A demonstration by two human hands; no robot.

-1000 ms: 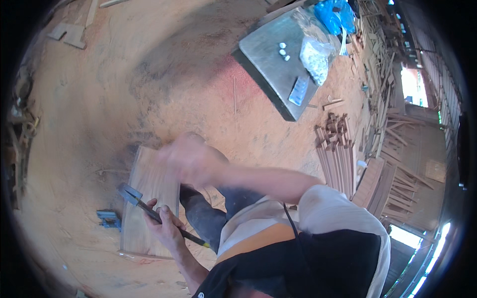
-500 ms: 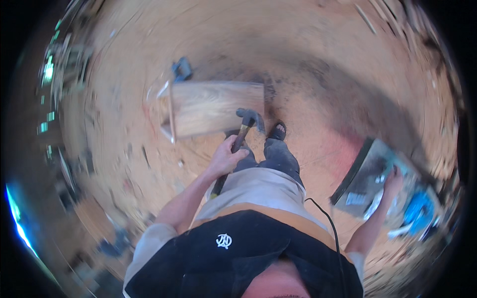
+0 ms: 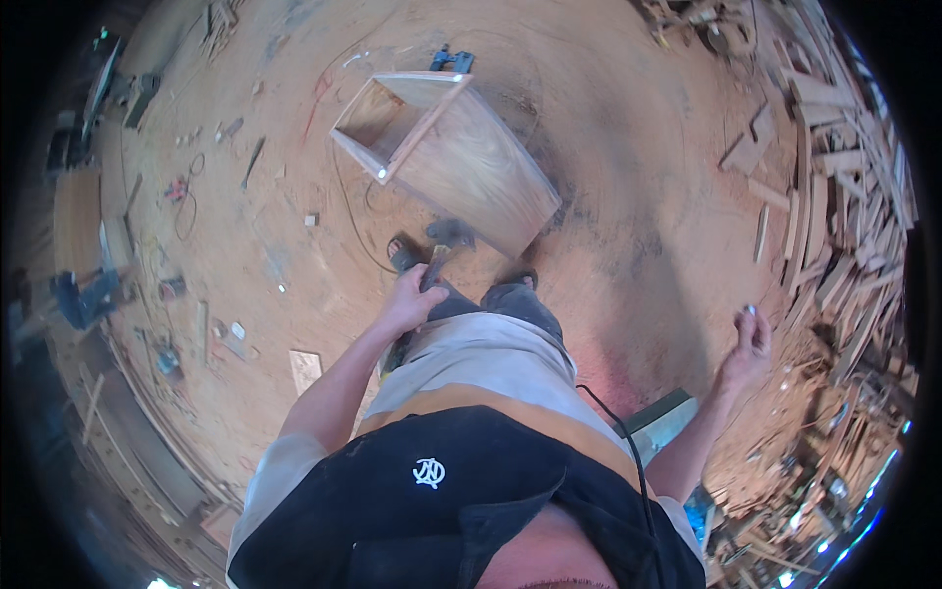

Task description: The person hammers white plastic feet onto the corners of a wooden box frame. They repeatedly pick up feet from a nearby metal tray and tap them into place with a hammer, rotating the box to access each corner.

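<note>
Gripping hammer (image 3: 447,238) in left hand (image 3: 407,302), pinching white bit (image 3: 751,309) in right hand (image 3: 748,355). Judging hammer stiff, head-heavy: grasp handle (image 3: 435,266). Treat white bit as light, easily dropped.

Wears a loose shirt (image 3: 392,520), black across the chest with a white emblem (image 3: 428,472), orange band (image 3: 442,396) beneath, pale hem (image 3: 481,353) and sleeves (image 3: 275,491); also dark trousers (image 3: 530,314), dark open-toed footwear (image 3: 404,259), thin black cable (image 3: 642,468) down one side
</note>
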